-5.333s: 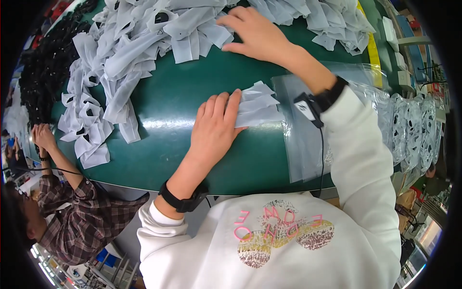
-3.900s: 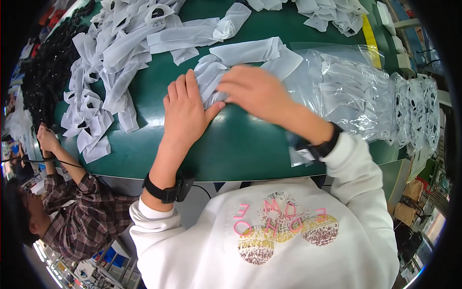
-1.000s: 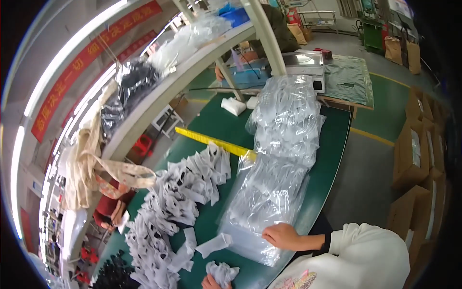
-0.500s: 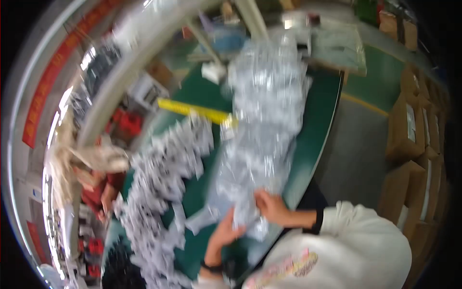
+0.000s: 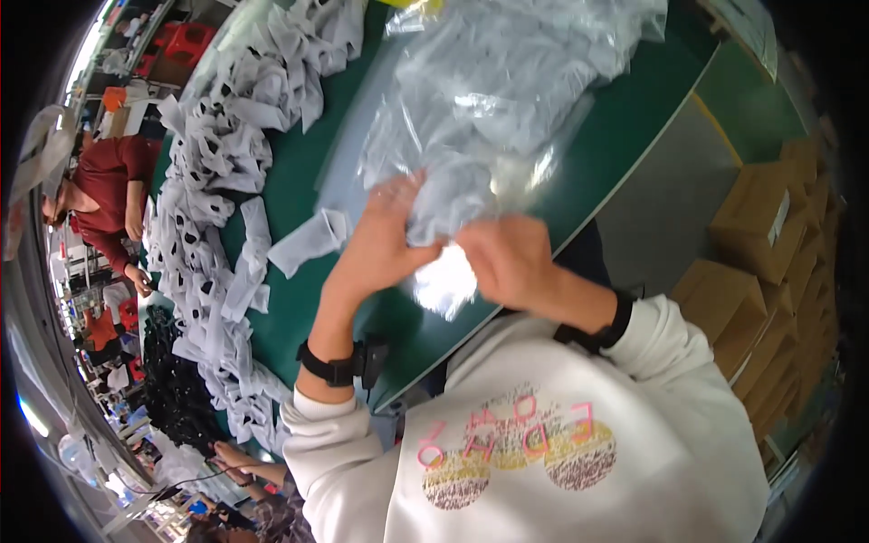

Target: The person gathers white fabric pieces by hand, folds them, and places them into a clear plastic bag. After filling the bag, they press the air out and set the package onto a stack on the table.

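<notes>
Close in front of me, my left hand (image 5: 380, 240) grips the left side of a clear plastic bag (image 5: 453, 192) packed with whitish-grey pieces. Its thumb lies across the near end. My right hand (image 5: 509, 258), slightly blurred, is closed on the bag's near right edge, its fingers curled. A shiny clear flap (image 5: 445, 282) hangs between the two hands. Just beyond lies a pile of filled clear bags (image 5: 507, 81), bulging with similar pale contents. One loose whitish strip (image 5: 310, 242) rests on the green table left of my left hand.
A long heap of whitish pieces with black spots (image 5: 213, 172) runs along the green table (image 5: 294, 172), with a black heap (image 5: 181, 385) beside it. A person in dark red (image 5: 109, 190) is across the table; another person's hands (image 5: 240, 462) show lower left. Cardboard boxes (image 5: 765, 217) stand right.
The view has tipped down and closer to my hands. My left hand has shifted up along the bag's side, and my right hand has moved to its near edge.
</notes>
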The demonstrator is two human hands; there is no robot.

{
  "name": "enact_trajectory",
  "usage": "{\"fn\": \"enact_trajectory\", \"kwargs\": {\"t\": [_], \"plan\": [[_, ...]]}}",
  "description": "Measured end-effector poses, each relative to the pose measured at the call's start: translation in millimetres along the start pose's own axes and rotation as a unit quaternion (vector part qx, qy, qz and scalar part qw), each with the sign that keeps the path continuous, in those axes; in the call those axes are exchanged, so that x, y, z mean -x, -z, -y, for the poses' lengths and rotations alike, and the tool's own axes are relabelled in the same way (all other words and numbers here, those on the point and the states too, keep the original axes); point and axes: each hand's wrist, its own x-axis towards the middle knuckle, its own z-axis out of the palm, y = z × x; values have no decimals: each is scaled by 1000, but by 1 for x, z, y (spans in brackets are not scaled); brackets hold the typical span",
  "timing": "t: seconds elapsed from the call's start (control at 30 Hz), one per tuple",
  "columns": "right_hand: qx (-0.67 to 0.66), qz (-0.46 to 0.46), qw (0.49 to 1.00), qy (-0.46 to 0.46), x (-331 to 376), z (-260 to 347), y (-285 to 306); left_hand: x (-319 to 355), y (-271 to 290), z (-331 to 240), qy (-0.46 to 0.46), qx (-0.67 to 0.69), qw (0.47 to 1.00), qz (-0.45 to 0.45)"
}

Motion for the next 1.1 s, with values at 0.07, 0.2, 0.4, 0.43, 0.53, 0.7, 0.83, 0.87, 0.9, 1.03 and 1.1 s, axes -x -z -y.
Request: {"fn": "enact_trajectory", "kwargs": {"t": [0.07, 0.2, 0.4, 0.43, 0.53, 0.7, 0.83, 0.87, 0.9, 1.03, 1.1], "plan": [[6, 48, 999, 5, 2, -8, 0, -20, -9, -12, -1, -108, 994, -11], [-30, 23, 998, 44, 7, 4, -13, -23, -57, -36, 41, -206, 969, -129], [-55, 115, 992, -25, 14, -22, -15, -60, -81, -24, 77, -248, 949, -178], [-61, 110, 992, -20, 8, -17, -12, -65, -73, -27, 50, -274, 938, -204], [-40, 139, 989, -9, 0, -13, -14, -69, -67, -17, 17, -274, 932, -235], [21, 269, 961, 57, -50, -12, 7, -24, -32, 6, -60, -206, 960, -178], [41, 190, 976, 102, -104, -12, -14, 60, -46, 47, -22, -188, 963, -194], [132, 226, 958, 114, -114, -15, -38, 77, -46, 57, -1, -197, 955, -221], [219, 271, 929, 123, -114, -20, -53, 88, -43, 58, 33, -192, 947, -255], [284, 410, 862, 98, -59, -81, -74, 108, -22, 60, 184, -258, 895, -314], [361, 345, 855, 138, -53, -93, -76, 105, -21, 74, 202, -262, 888, -319]]}}
